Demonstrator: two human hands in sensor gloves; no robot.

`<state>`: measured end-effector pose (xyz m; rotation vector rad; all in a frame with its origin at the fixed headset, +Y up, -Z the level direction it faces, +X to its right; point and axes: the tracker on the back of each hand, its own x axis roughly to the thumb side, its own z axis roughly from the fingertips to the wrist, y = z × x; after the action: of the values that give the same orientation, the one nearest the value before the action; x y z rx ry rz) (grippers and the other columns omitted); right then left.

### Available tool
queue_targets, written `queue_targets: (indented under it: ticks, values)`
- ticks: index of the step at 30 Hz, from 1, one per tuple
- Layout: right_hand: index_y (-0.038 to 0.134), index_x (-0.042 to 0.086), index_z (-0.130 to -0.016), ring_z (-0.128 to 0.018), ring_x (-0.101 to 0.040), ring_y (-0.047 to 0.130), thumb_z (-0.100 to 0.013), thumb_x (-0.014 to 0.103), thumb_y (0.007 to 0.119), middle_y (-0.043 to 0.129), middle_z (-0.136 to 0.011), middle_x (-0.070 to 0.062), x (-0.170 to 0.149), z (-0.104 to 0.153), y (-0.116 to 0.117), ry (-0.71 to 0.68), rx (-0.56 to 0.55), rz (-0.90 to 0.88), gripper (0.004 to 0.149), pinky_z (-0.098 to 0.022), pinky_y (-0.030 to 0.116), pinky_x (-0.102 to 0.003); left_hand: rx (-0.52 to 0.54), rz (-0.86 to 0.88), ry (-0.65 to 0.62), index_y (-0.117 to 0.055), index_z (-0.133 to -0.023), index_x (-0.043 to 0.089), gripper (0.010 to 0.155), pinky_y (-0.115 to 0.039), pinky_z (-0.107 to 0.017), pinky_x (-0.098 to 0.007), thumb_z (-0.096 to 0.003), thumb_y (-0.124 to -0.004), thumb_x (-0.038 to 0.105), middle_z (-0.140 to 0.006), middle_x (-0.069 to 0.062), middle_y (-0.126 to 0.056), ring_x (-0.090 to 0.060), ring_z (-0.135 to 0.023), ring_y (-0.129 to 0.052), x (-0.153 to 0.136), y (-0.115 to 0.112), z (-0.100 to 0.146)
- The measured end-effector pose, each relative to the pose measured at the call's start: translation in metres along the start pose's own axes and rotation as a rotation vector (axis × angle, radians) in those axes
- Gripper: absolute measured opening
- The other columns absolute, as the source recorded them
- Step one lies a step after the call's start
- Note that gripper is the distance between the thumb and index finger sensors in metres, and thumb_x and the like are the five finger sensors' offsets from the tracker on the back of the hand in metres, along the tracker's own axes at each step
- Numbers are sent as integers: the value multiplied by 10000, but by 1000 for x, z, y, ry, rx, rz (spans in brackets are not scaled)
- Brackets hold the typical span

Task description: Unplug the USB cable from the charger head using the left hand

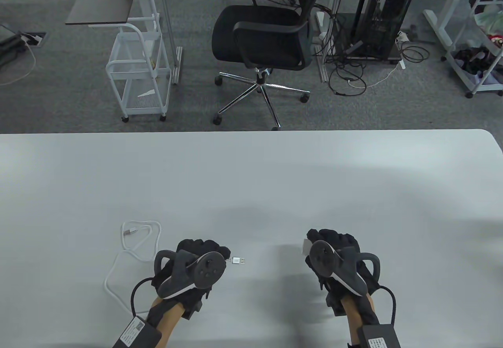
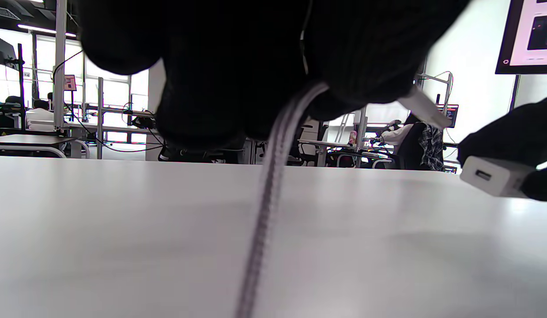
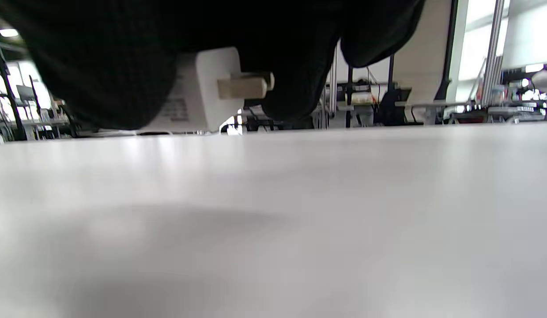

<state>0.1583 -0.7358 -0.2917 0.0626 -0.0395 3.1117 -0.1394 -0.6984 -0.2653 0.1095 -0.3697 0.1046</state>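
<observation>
Observed over white counter: left hand and right hand well apart, gap between them bare. USB cable gripped near its plug end in closed left fingers, plug free of the port, long axis level and pointed toward the right hand; slack looped on the counter to the left. Charger head held in closed right fingers, above the counter, port facing the plug. Separation judged done; plug nearer the left hand.
</observation>
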Motion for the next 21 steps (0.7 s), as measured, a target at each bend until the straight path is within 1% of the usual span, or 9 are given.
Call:
queue_targets:
  ticks: [2, 7, 12, 13, 15, 17, 21]
  values:
    - [724, 349, -921, -858, -213, 940, -280, 494, 914, 827, -963, 41, -1, -4, 10, 15, 56, 31, 684, -716, 673, -537, -6, 1, 0, -940, -717, 380, 407, -767, -598, -532, -322, -845, 403, -680, 17, -1066, -262, -581, -1075, 0, 0, 0]
    - [743, 355, -913, -858, -200, 945, -274, 517, 900, 874, -936, 57, -4, -8, 28, 41, 142, 99, 677, -716, 673, -538, 0, 8, 2, -940, -717, 377, 408, -766, -598, -533, -321, -846, 400, -679, 18, -1067, -264, -579, -1076, -1, 1, 0]
    - [732, 361, -920, -858, -200, 939, -276, 521, 890, 867, -942, 59, -4, -7, 27, 50, 135, 92, 681, -716, 668, -539, 4, 5, 2, -945, -715, 384, 406, -759, -604, -535, -321, -849, 404, -689, 16, -1059, -264, -591, -1069, -1, 1, 0]
    - [729, 355, -923, -860, -202, 936, -297, 518, 884, 866, -943, 57, -4, -7, 26, 49, 137, 92, 665, -715, 667, -540, 5, 4, -1, -946, -713, 384, 405, -760, -604, -534, -320, -849, 403, -690, 16, -1058, -265, -592, -1068, 0, 1, 0]
    - [709, 353, -936, -865, -205, 934, -300, 526, 870, 856, -955, 52, -3, -7, 25, 43, 143, 103, 679, -717, 664, -542, 4, -1, -6, -947, -712, 382, 406, -762, -602, -534, -318, -851, 401, -685, 16, -1059, -263, -589, -1069, 1, 0, 0]
    - [660, 332, -969, -896, -237, 916, -301, 548, 853, 824, -995, 31, -4, -7, 22, 39, 158, 86, 728, -718, 650, -556, -10, -2, -14, -945, -713, 375, 406, -762, -604, -533, -319, -851, 391, -685, 19, -1059, -261, -591, -1069, 2, -1, -1]
    - [631, 320, -985, -914, -252, 896, -317, 561, 816, 800, -1014, 15, -4, -7, 14, 35, 132, 59, 734, -717, 643, -561, -51, -5, -44, -939, -723, 375, 412, -761, -608, -531, -317, -864, 362, -698, 24, -1054, -258, -602, -1067, 7, -8, -2]
